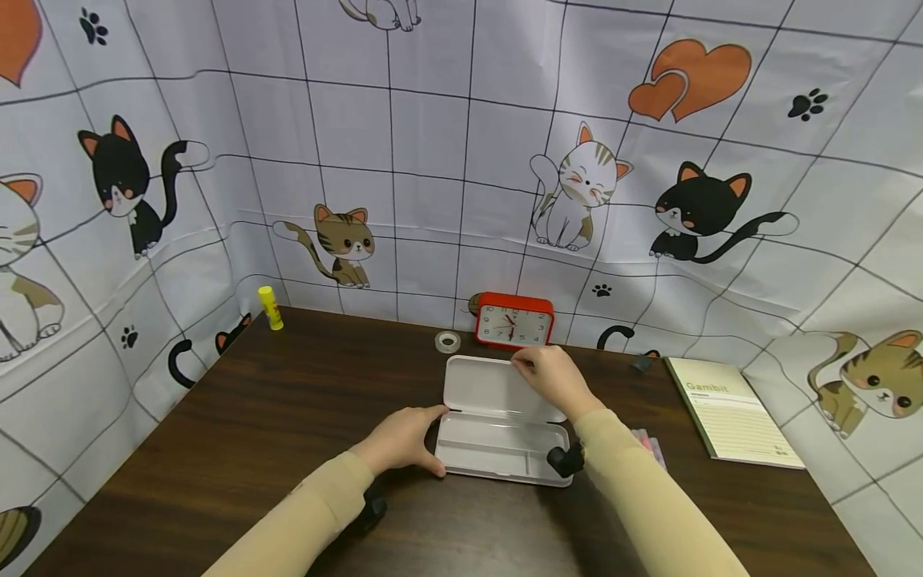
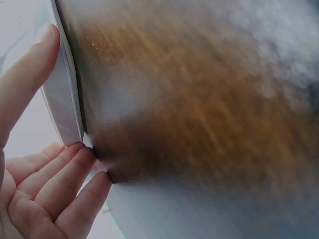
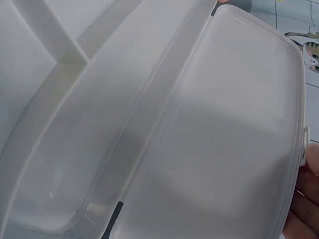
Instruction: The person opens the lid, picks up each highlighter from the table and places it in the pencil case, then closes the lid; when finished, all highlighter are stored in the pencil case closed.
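A white sheet point(image 1: 425, 136) printed with cats and grid lines covers the walls, several of its cats cut off at the frame's edges. Before it spreads the dark wooden table point(image 1: 324, 385), blurred in the left wrist view. Two cream sleeves point(image 1: 310, 505) enter from below, cropped by the head picture's lower border. Between them, on the table, lies the white case point(image 1: 476, 460), its lid point(image 1: 483, 385) folded back on the far side; the lid's exact tilt is hard to judge. A divider marks off the base's right end, partly covered by the right arm. The notebook point(image 1: 735, 413) lies at the far right, its smaller print unreadable.

The person's left hand point(image 1: 404, 439) grips the case's left end, thumb at the near corner and fingers spread well apart from it around the other side. The right hand point(image 1: 557, 378) has its fingers bent at the lid's far edge, beside the clasp, apparently pinching it; the thumb's contact cannot be made out. Behind stands the red clock point(image 1: 514, 320), its lower right corner covered by that hand. Pink sticks point(image 1: 658, 450) are mostly hidden behind the right sleeve. The yellow tube point(image 1: 270, 308) stands at the far left corner, its label illegible. The tape roll point(image 1: 441, 343) sits left of the clock.
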Demonstrator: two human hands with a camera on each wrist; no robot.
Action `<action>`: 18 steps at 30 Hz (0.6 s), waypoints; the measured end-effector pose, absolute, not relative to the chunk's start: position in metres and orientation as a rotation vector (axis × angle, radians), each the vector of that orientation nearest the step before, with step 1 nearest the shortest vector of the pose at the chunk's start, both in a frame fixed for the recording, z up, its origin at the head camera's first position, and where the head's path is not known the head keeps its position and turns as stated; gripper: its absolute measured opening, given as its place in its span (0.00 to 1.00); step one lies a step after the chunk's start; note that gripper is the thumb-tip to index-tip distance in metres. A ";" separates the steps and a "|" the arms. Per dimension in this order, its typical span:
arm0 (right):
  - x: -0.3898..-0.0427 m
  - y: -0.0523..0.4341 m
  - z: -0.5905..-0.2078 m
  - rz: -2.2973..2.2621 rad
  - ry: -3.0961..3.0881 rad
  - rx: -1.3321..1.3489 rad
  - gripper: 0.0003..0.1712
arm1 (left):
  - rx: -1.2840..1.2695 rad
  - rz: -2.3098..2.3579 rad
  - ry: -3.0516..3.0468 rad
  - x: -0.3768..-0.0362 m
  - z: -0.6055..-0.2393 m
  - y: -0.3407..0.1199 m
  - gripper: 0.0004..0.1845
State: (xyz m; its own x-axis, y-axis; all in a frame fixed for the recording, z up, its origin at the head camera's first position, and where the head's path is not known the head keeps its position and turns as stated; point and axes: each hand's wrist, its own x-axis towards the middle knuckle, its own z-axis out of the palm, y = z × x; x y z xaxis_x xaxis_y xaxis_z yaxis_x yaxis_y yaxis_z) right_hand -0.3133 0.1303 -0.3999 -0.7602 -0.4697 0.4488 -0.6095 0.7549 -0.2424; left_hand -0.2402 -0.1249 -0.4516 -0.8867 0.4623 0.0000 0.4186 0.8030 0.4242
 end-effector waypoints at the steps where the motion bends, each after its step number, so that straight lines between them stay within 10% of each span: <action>1: -0.315 0.130 -0.401 0.539 -2.592 0.825 0.04 | 0.703 0.640 2.885 -0.240 -0.452 -0.125 0.51; 18: -0.331 0.128 -0.409 0.545 -2.712 0.761 0.07 | 0.699 0.613 2.898 -0.241 -0.456 -0.126 0.51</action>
State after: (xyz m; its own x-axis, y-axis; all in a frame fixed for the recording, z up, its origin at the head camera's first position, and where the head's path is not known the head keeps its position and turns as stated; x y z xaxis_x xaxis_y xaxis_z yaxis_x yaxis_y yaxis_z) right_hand -0.3305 0.1282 -0.4091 -0.8248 -0.4413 0.3534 -0.5436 0.7909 -0.2811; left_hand -0.2407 -0.1261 -0.4556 -0.8899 0.4562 -0.0012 0.4167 0.8138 0.4052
